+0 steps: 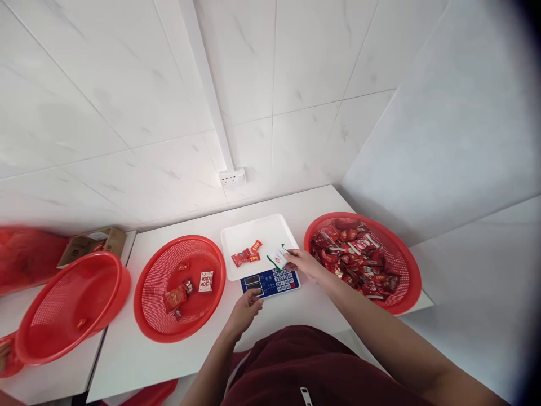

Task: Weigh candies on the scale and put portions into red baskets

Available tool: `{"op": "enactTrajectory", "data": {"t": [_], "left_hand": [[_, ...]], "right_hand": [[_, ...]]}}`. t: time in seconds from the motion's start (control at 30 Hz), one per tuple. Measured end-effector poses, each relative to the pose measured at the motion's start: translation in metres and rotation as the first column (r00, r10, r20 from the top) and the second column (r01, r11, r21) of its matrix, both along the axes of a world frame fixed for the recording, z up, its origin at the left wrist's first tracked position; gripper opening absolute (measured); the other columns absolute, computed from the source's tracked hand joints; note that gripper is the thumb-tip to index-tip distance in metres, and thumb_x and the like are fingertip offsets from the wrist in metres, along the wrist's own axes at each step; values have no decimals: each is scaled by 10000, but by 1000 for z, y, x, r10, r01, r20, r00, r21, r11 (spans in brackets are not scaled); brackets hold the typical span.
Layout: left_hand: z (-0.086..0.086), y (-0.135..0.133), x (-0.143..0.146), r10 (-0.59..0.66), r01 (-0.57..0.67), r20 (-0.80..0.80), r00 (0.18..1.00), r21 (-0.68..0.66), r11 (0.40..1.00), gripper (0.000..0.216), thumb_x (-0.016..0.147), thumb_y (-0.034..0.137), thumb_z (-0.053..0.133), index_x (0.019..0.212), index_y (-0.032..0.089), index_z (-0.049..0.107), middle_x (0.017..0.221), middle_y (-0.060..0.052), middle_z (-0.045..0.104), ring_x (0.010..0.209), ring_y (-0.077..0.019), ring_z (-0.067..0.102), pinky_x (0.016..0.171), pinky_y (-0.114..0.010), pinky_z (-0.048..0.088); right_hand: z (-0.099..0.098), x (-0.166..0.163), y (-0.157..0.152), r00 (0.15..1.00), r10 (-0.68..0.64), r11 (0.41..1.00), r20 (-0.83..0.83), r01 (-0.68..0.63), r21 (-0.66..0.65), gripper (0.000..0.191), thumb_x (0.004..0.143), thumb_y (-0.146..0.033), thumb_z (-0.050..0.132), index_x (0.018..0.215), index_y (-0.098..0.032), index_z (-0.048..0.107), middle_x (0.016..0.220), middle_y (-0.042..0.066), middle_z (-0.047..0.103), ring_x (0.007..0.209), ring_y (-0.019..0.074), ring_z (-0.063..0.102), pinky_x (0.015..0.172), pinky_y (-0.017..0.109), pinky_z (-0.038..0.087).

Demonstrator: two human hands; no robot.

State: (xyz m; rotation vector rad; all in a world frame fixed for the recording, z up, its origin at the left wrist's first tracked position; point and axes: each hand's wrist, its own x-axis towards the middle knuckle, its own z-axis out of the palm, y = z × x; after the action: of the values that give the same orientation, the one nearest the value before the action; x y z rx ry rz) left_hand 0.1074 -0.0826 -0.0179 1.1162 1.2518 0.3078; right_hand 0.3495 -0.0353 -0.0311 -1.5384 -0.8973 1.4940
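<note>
My right hand (305,265) pinches a white packet with green ends (279,257) at its right side, over the front right of the scale's white tray (236,230). Several small red-wrapped sweets (242,257) lie on that tray. My left hand (246,310) is in front of the blue scale panel (273,283), near its display windows. Its fingers are loosely bent and apart, and nothing shows in them.
At right, a red basket (412,282) is heaped with red-wrapped sweets. A red basket (146,324) at left holds a few packets. Farther left are another red basket (31,344) and a cardboard box (70,254). A socket strip (232,177) is on the wall.
</note>
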Motion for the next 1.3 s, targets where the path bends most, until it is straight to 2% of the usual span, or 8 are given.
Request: {"op": "enactTrajectory", "data": {"t": [0.17,0.3,0.43,0.6,0.7,0.83,1.0,1.3], "left_hand": [[-13,-1,-6,35,-35,-22,999,-1,999,554,691,486,605,1130,158,518,915,-63,593,857,-196,576,760,-324,437],[-21,-2,-6,49,-51,-56,997,-33,998,618,643,533,621,1129,162,527,944,-74,613,877,-210,587,780,-343,441],[-13,0,-2,19,-21,-56,998,-39,999,617,654,524,614,1138,154,515,944,-71,607,877,-206,588,785,-344,444],[1,4,8,-33,32,-51,998,-10,999,573,675,496,607,1129,158,520,917,-58,602,858,-194,581,771,-326,442],[-1,5,11,-41,41,-40,998,-4,999,545,694,484,595,1131,168,521,927,-57,604,861,-191,579,770,-321,441],[-11,1,10,-32,32,-60,998,-11,999,587,686,506,598,1153,159,516,923,-63,600,857,-197,579,761,-326,436],[-11,-1,11,-66,66,-50,997,-17,998,599,698,506,596,1164,141,505,921,-70,591,856,-202,572,759,-328,430],[-7,-3,13,-73,73,-22,997,2,997,545,722,465,590,1149,137,507,908,-72,584,846,-199,570,745,-323,427]], "right_hand": [[-6,3,7,975,-49,997,218,34,68,275,794,-245,574,1055,-190,642,1088,77,665,838,177,665,746,311,536],[-8,63,-2,860,-174,983,480,121,141,317,797,-218,528,1099,-191,620,1145,88,625,1060,217,574,935,359,424],[-14,131,-14,733,-216,976,646,159,146,365,727,-155,581,1091,-170,611,1257,120,542,1216,268,428,1013,390,306],[-33,163,-29,707,-125,991,697,129,46,56,703,-179,608,749,-186,638,826,57,676,857,215,592,781,293,408],[-40,160,-38,720,-129,987,682,156,22,126,747,-247,554,643,-188,593,632,20,624,674,181,573,643,260,403],[-39,157,-51,787,-195,974,586,227,20,180,764,-330,527,690,-189,609,584,7,614,625,176,580,568,246,414],[-28,161,-61,856,-321,938,405,347,10,160,734,-334,576,716,-186,636,637,18,657,643,172,614,573,242,463],[-8,156,-58,860,-510,858,30,510,-64,46,739,-232,593,702,-209,580,688,5,656,685,160,639,693,306,559]]}}
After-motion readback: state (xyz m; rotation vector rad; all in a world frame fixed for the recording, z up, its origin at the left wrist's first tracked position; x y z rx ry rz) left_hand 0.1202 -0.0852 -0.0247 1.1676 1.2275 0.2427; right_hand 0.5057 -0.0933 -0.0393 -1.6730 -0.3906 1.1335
